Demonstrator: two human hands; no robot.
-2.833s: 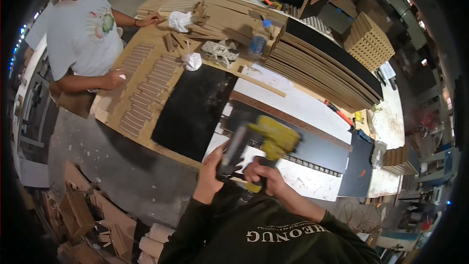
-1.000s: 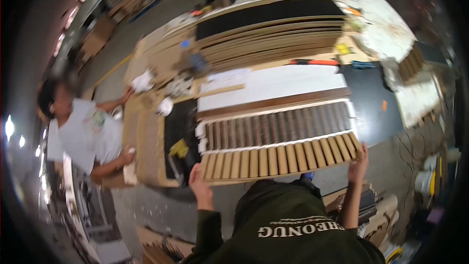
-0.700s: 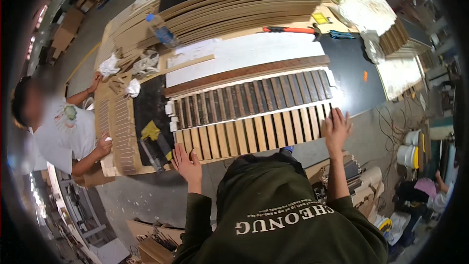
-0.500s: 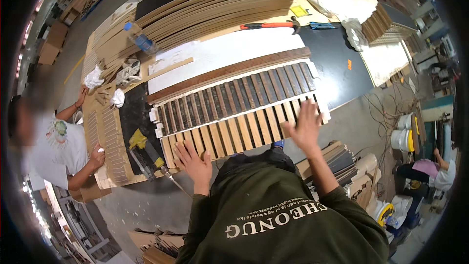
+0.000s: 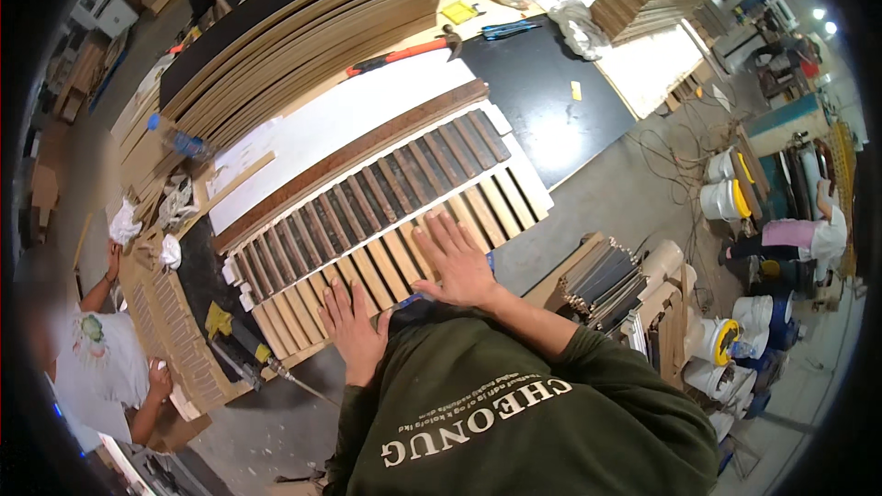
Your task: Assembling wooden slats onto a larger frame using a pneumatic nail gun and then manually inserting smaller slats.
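Note:
A row of light wooden slats (image 5: 372,274) lies side by side along the near edge of the table, with dark gaps between some of them. My left hand (image 5: 356,335) rests open on the slats left of their middle, fingers spread. To its right, my right hand (image 5: 462,268) lies flat across the slats, its fingers apart. Just beyond runs a second row of dark brown slats (image 5: 354,207), edged by pale strips. Behind that row lies a long reddish-brown board (image 5: 358,161). Neither hand grips anything.
Stacked boards (image 5: 303,28) fill the table's far side. A hammer (image 5: 400,56), a plastic bottle (image 5: 184,140) and a yellow-and-grey air tool (image 5: 220,321) with a hose lie around the slats. Another person (image 5: 110,349) works at the left. Buckets (image 5: 723,199) stand at right.
My right hand has moved left along the light slats, from near their right end to the middle. My left hand stays flat, slightly further right. The whole view has turned.

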